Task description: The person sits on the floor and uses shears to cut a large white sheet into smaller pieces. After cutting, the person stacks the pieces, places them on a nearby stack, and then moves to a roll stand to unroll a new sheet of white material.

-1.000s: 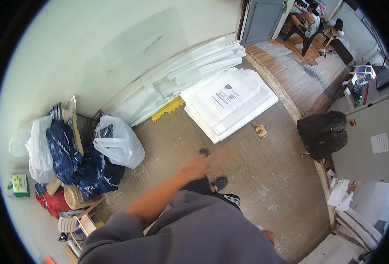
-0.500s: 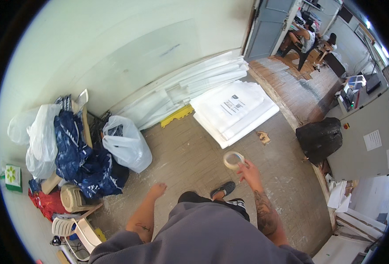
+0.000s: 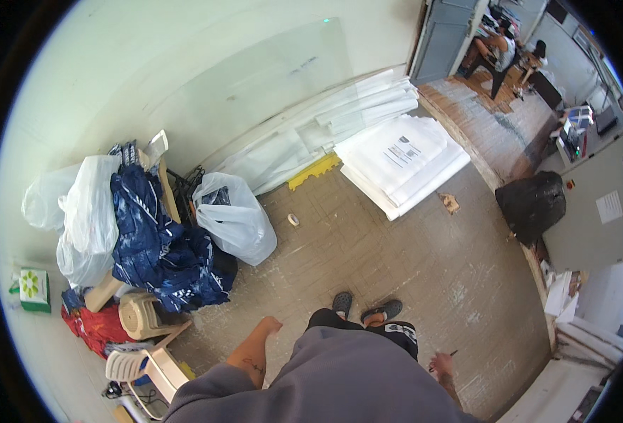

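Observation:
My left hand [image 3: 272, 325] hangs low beside my body, its fingers curled together with nothing visible in them. On the right, my right hand [image 3: 441, 364] is held low by my side, closed around a thin dark pen-like object [image 3: 454, 352] whose tip sticks out; its exact kind is too small to tell. A roll of tape [image 3: 293, 220] lies on the floor ahead, right of a white plastic bag [image 3: 238, 222] and apart from both hands. Farther ahead, a stack of folded white sheets [image 3: 396, 158] with a printed top lies on the floor.
Dark blue garments [image 3: 156, 247] and white bags are heaped at the left, above a beige plastic chair [image 3: 163, 370]. White rolled material lines the wall beside a yellow mat piece [image 3: 315, 171]. A black bag [image 3: 534, 208] stands by a grey cabinet [image 3: 601, 204]. Another person [image 3: 498, 53] sits beyond the doorway.
The tape roll has left my right hand and is on the floor near the white bag. My right hand has drawn back and down. The view has shifted; both shoes now show.

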